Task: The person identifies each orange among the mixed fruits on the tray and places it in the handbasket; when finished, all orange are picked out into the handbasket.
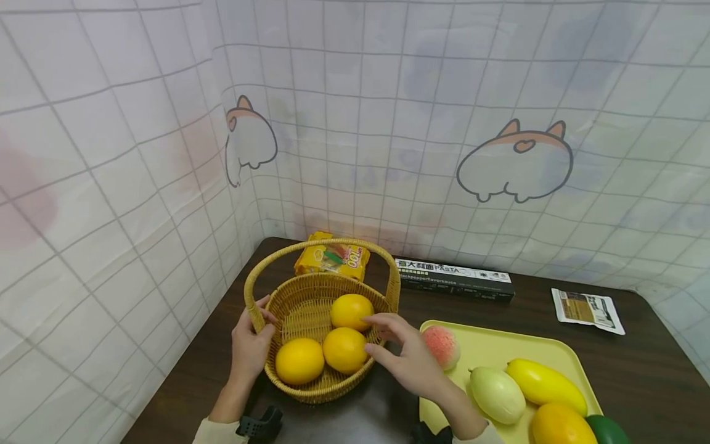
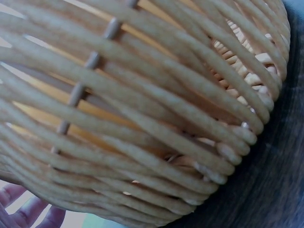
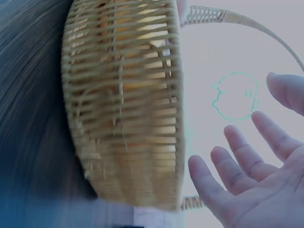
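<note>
Sitting on a dark, wood-grained table (image 1: 194, 388), the wicker basket (image 1: 299, 320) is a rounded bowl of honey-coloured strands, left of the tray (image 1: 524, 339). The wrist views show its sides close up: smooth, slender canes run around in stacked rows, crossed by thin uprights, with narrow slits between them. A tightly wrapped handle (image 1: 394, 280) arches over the mouth from side to side.

Inside, three yellow fruits (image 1: 300, 361) lie towards the front and right, glossy, plump and oval, leaving the ribbed weave of the floor bare at the back left. Their colour also glows through the gaps in the wall.

The left hand (image 1: 252, 345) grips the basket at its left side, thumb and fingers closed about the rim near the foot of the handle. The right hand (image 1: 416, 357) hovers at the right rim, beside the fruits, its fingers apart and slightly bent around nothing; whether a fingertip touches a fruit cannot be told.

The tray is flat, pale yellow and smooth, with rounded corners and a raised lip. On it are a fuzzy-looking pink-and-cream peach (image 1: 442, 347), a pale green oval fruit (image 1: 497, 395) and a long, shiny yellow fruit (image 1: 546, 385). Behind stands a crisp-edged pasta box (image 1: 455, 285), beside a crinkled yellow packet (image 1: 355, 262).
</note>
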`<state>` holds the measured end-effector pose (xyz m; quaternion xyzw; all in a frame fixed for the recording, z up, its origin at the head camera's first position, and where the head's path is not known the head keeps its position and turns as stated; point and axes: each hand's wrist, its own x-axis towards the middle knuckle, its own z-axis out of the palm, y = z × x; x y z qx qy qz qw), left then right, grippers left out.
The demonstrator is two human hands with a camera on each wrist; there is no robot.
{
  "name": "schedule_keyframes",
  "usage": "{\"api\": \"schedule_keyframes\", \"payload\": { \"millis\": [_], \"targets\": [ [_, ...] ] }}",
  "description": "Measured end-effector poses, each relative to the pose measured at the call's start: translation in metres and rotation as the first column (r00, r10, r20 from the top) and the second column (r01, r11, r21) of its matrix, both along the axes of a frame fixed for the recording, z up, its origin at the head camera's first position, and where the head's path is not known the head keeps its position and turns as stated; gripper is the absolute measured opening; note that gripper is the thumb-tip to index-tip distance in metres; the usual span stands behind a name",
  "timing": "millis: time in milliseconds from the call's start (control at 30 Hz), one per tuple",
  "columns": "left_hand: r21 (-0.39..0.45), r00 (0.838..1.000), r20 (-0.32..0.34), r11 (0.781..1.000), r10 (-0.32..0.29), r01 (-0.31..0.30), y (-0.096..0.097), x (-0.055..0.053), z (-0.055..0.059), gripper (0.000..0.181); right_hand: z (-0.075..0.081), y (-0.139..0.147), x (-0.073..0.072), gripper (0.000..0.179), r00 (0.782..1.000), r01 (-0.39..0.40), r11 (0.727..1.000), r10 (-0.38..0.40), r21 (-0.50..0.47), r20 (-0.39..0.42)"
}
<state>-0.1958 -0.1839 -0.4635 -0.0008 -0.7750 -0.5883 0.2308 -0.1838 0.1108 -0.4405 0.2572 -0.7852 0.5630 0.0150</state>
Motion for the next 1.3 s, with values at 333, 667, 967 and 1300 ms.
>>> {"api": "schedule_keyframes", "payload": {
  "millis": [333,667,967,1300],
  "targets": [
    [0.003,1.000,-0.011,1.000,-0.001,0.001,-0.001,-0.001,-0.002,0.008,0.005,0.039,0.022,0.035,0.995,0.098,0.988,-0.093,0.116,-0.044],
    [-0.008,1.000,-0.006,1.000,0.004,-0.004,0.000,0.001,0.001,0.008,0.001,0.074,0.044,0.045,0.929,0.246,0.944,-0.165,0.220,-0.332],
    [-0.026,1.000,-0.010,1.000,0.016,-0.017,0.002,0.002,0.004,0.009,0.004,0.117,0.057,0.048,0.894,0.374,0.906,-0.296,0.198,-0.336],
    [-0.026,1.000,-0.016,0.999,0.022,-0.022,0.002,0.002,0.002,0.010,0.005,0.166,0.077,0.042,0.846,0.517,0.817,-0.441,0.255,-0.301]
  ]
}}
